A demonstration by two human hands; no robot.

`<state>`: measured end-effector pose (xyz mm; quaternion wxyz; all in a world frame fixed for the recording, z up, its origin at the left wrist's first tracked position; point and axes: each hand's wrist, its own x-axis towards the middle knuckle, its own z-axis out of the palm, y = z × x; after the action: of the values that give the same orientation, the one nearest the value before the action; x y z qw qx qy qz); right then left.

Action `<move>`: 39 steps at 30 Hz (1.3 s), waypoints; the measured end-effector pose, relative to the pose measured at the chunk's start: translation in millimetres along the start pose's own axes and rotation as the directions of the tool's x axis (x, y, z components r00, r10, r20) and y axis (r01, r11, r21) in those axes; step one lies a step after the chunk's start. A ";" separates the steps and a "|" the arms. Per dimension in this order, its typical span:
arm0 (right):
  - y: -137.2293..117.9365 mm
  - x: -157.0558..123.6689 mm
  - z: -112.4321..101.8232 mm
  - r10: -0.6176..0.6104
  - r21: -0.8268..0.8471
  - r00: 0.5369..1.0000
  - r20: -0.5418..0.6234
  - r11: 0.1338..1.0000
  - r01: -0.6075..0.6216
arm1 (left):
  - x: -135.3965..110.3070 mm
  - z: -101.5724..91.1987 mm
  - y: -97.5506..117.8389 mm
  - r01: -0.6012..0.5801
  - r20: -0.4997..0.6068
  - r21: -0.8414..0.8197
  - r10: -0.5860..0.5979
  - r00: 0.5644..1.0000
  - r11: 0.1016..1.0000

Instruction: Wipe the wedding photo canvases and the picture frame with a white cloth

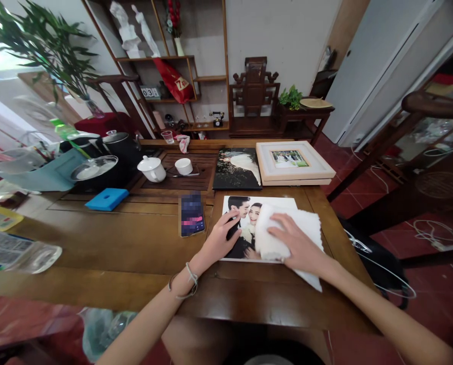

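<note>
A large photo print of a couple (249, 205) lies flat on the wooden table (127, 238). My left hand (221, 238) rests on its left edge with the fingers stretched out, holding it down. My right hand (294, 241) presses flat on a white cloth (310, 223) that covers the right part of the print. The fingers of that hand lie spread over the folded cloth.
A phone (192, 214) lies just left of the print. Behind are a dark photo (237, 170), a framed picture (292, 162), a tea tray with a teapot (152, 169) and a cup (183, 166), a blue box (107, 198) and a kettle (122, 147). Cables trail on the floor at right.
</note>
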<state>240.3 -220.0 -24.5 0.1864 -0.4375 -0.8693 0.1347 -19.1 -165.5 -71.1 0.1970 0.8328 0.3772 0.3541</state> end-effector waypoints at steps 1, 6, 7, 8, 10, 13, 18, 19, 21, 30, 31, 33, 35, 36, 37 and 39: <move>16.8 9.2 0.0 0.014 -0.036 0.999 -0.045 0.999 -0.016 | -0.1 0.2 -0.5 -0.004 -0.003 0.003 0.005 1.000 1.000; 71.8 37.7 -4.4 0.112 -0.175 0.991 -0.078 0.977 -0.124 | -0.4 1.7 -2.6 -0.021 -0.023 0.011 0.021 1.000 1.000; 73.3 37.0 -4.3 0.119 -0.188 0.990 -0.072 0.973 -0.131 | -0.4 2.0 -3.0 -0.023 -0.023 0.011 0.024 0.999 1.000; 71.4 33.8 -3.5 0.116 -0.195 0.991 -0.064 0.973 -0.127 | -0.4 2.2 -3.3 -0.025 -0.022 0.011 0.025 0.999 1.000; 57.7 20.3 -0.3 0.080 -0.194 0.996 -0.037 0.977 -0.085 | -0.4 2.6 -3.8 -0.024 -0.021 0.012 0.024 0.999 1.000; 19.5 -9.9 5.1 -0.005 -0.165 0.999 0.047 0.986 0.013 | -0.4 3.2 -3.8 -0.017 -0.022 0.010 0.017 1.000 1.000; -32.1 -45.4 6.5 -0.140 -0.091 0.958 0.251 0.982 0.167 | -0.2 4.1 -3.3 -0.016 -0.016 -0.006 0.016 1.000 1.000; -31.9 -45.4 5.7 -0.153 -0.078 0.953 0.261 0.981 0.178 | 0.0 4.1 -3.3 -0.015 -0.015 -0.009 0.015 1.000 1.000; -18.2 -36.7 3.6 -0.151 -0.060 0.962 0.228 0.984 0.168 | 0.4 3.7 -3.4 -0.012 -0.016 -0.011 0.012 1.000 1.000; 84.0 44.2 -3.0 0.067 -0.102 0.995 -0.073 0.992 -0.074 | 2.0 1.1 -4.2 0.001 0.009 0.001 -0.001 1.000 1.000; 84.2 45.0 -2.6 0.073 -0.105 0.995 -0.075 0.991 -0.080 | 2.0 1.4 -4.4 0.001 0.009 0.002 -0.001 1.000 1.000; 77.1 38.6 -0.9 0.063 -0.114 0.996 -0.063 0.991 -0.070 | 1.8 2.1 -5.0 -0.004 0.004 0.000 0.004 1.000 1.000; 62.3 23.1 1.9 0.039 -0.136 0.999 -0.036 0.990 -0.043 | 1.4 2.9 -5.3 -0.009 -0.008 -0.006 0.009 1.000 1.000; 52.8 13.2 3.5 0.023 -0.151 1.000 -0.018 0.988 -0.025 | 1.2 3.2 -5.3 -0.010 -0.014 -0.007 0.010 1.000 1.000; 42.3 2.5 5.0 0.008 -0.166 1.000 0.003 0.986 -0.007 | 0.9 3.3 -5.2 -0.011 -0.019 -0.007 0.011 1.000 1.000; 19.2 -19.0 7.6 -0.019 -0.186 0.999 0.051 0.982 0.028 | 0.4 3.3 -4.7 -0.015 -0.023 -0.004 0.014 1.000 1.000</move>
<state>261.0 -224.8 -42.9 0.1248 -0.4395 -0.8875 0.0610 -18.8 -162.4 -75.9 0.1917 0.8310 0.3726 0.3657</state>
